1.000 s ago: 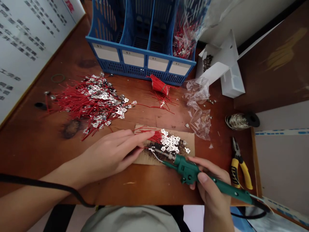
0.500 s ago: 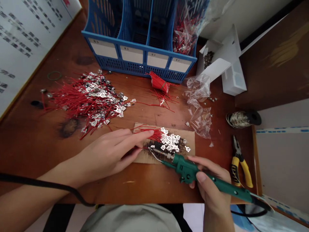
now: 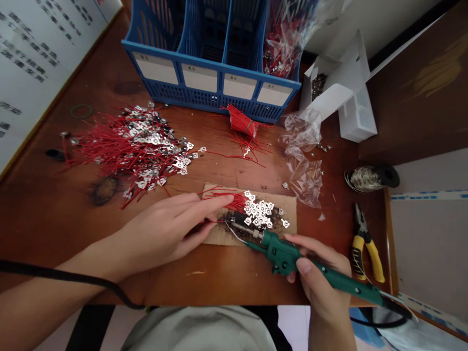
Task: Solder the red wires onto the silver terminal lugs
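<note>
The left hand [image 3: 173,226] pinches a wire [image 3: 221,222]; the right hand [image 3: 323,291] grips an iron [image 3: 283,253] pointing to ten o'clock.

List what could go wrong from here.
1. Burn: the left hand pinches a red wire close to the tip of the iron; if the tip is hot, a slip of the right hand could burn the fingers.
2. Scorching: the cardboard is already blackened around the tip and might char further.
3. Disturbed parts: the metal tabs lie loose right beside the iron, which could knock them.
</note>
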`<action>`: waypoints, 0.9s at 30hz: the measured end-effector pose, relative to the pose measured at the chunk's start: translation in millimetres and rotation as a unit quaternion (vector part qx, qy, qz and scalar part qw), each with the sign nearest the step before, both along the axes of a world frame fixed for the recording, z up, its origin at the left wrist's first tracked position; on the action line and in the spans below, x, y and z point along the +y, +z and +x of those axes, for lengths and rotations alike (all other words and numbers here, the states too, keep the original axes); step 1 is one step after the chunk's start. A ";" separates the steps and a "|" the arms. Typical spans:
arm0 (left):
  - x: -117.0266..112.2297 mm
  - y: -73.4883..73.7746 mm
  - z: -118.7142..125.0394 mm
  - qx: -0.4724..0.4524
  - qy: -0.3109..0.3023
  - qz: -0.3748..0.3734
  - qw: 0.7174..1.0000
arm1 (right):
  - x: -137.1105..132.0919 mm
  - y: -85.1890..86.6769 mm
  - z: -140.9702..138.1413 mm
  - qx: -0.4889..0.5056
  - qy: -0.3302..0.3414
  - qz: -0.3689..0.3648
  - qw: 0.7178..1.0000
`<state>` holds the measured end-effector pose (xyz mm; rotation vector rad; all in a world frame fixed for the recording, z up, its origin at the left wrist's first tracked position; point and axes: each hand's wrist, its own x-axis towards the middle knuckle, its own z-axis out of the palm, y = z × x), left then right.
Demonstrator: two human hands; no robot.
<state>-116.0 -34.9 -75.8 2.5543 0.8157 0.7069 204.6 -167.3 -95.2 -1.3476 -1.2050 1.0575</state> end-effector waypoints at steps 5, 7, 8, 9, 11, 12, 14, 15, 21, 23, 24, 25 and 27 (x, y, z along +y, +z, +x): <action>-0.4 0.0 0.3 -0.007 0.003 0.008 1.000 | 0.8 -1.2 -0.1 0.001 -0.002 0.002 1.000; -0.7 0.0 0.6 -0.008 0.005 0.004 1.000 | 0.3 -2.5 0.6 0.003 -0.003 0.007 1.000; -0.9 -0.1 0.7 -0.010 0.005 0.002 1.000 | 0.1 -2.9 0.9 0.004 -0.004 0.008 1.000; -1.1 -0.2 0.7 -0.009 0.005 -0.001 1.000 | 0.0 -3.0 1.1 0.004 -0.005 0.008 1.000; -1.3 -0.7 0.8 -0.013 0.004 -0.006 1.000 | 0.3 -2.2 0.7 0.003 -0.008 0.006 1.000; -1.3 -1.0 0.7 -0.013 0.005 -0.010 1.000 | 0.8 -1.3 0.3 0.002 -0.009 0.007 1.000; -1.1 -1.8 0.4 -0.012 0.006 -0.015 1.000 | 2.3 1.1 -1.0 -0.001 -0.009 0.011 1.000; -1.0 -2.2 0.0 -0.012 0.006 -0.015 1.000 | 3.1 2.3 -1.7 -0.002 -0.009 0.014 1.000; -0.3 -3.0 -0.8 -0.012 0.001 -0.007 1.000 | 5.1 5.0 -2.2 -0.011 -0.007 0.019 1.000; -0.2 -2.8 0.4 -0.013 0.000 -0.013 1.000 | 5.0 4.8 -2.1 -0.011 -0.009 0.020 1.000; -0.2 -2.7 1.0 -0.015 0.000 -0.015 1.000 | 4.9 4.7 -2.2 -0.010 -0.009 0.020 1.000; -0.1 -2.7 1.5 -0.015 0.001 -0.017 1.000 | 4.8 4.6 -2.4 -0.009 -0.006 0.019 1.000; 0.1 -2.7 2.0 -0.016 0.000 -0.015 1.000 | 4.4 4.5 -2.9 -0.008 -0.005 0.018 1.000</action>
